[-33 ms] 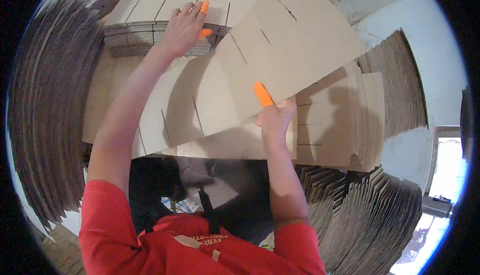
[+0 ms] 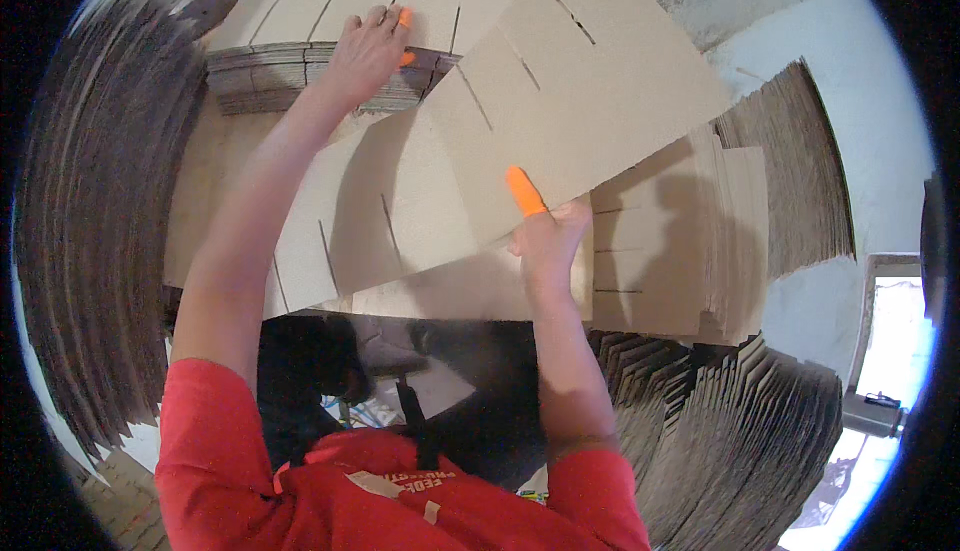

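Note:
My right hand (image 2: pixel 548 236) grips the near edge of a large slotted cardboard sheet (image 2: pixel 620 71), its orange-capped thumb lying on top and its other fingers hidden beneath. The sheet is raised and slants from lower left to upper right, with a crease across it. At the far side, my left hand (image 2: pixel 368 56) is on the front edge of a stack of slotted cardboard sheets (image 2: pixel 285 16). Its bent fingers rest on the top sheet, and the orange-capped thumb is at the stack's edge. Orange caps cover that thumb and one finger.
Tall packed cardboard (image 2: pixel 100 211) stands along the left. To the right lie slotted sheets (image 2: pixel 650 251), with another cardboard stack (image 2: pixel 795 161) behind them. More cardboard pieces (image 2: pixel 730 431) stand on edge at lower right. A wooden work surface (image 2: pixel 450 296) shows under the raised sheet.
My left hand's orange-capped finger and thumb have shifted very slightly to the left and closer together. The right hand and its sheet look almost unmoved.

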`<control>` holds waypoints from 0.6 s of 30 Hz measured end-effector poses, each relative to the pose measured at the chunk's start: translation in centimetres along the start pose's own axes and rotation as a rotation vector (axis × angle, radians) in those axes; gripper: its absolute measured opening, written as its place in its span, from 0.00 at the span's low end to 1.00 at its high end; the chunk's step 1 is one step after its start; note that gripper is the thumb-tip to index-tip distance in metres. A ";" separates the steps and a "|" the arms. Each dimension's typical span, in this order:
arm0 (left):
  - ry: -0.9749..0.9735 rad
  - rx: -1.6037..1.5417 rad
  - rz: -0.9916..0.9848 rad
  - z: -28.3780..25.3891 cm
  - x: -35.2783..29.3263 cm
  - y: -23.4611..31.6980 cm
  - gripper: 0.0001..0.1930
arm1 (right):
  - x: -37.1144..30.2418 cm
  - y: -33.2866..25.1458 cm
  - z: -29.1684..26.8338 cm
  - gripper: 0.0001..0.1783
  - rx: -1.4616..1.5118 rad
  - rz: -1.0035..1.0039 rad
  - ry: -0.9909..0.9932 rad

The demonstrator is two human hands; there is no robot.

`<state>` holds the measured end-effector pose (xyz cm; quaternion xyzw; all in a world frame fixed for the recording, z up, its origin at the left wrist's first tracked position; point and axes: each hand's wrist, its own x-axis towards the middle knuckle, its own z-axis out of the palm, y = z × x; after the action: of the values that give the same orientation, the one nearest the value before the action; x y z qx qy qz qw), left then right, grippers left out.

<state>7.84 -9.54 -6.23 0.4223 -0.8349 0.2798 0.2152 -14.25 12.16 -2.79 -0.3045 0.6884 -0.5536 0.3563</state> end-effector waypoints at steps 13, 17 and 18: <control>-0.180 -0.361 0.096 -1.2 3.3 -1.0 0.17 | -0.3 -0.9 -0.2 0.12 0.022 0.029 -0.009; -0.067 -0.181 0.241 -2.7 3.9 1.0 0.12 | 0.0 -0.2 -0.4 0.09 -0.024 -0.050 0.034; -0.032 -0.119 0.274 -3.0 3.7 1.4 0.09 | 0.1 0.1 -0.5 0.09 -0.030 -0.066 0.048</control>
<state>4.97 -9.10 -2.21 0.2952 -0.9031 0.2500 0.1864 -14.73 12.41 -2.82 -0.3192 0.6945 -0.5618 0.3165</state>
